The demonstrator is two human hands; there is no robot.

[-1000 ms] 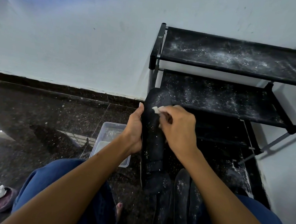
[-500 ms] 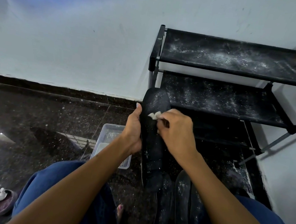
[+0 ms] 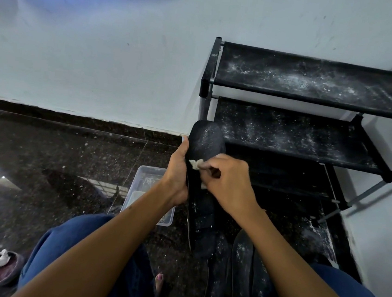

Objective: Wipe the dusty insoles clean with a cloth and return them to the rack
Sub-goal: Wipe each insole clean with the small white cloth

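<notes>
Dusty insole [image 3: 206, 147] gripped upright by left hand [image 3: 177, 170], cloth [image 3: 195, 164] pinched against it by right hand [image 3: 229, 181], rack [image 3: 315, 107] behind

Rack [image 3: 317, 88] right against wall [image 3: 103, 54], tub [image 3: 148, 191] left of held insole [image 3: 206, 144]

My one head-worn camera looks forward and down, close over my hands, toward the dusty rack [image 3: 313, 85] against the wall.
</notes>
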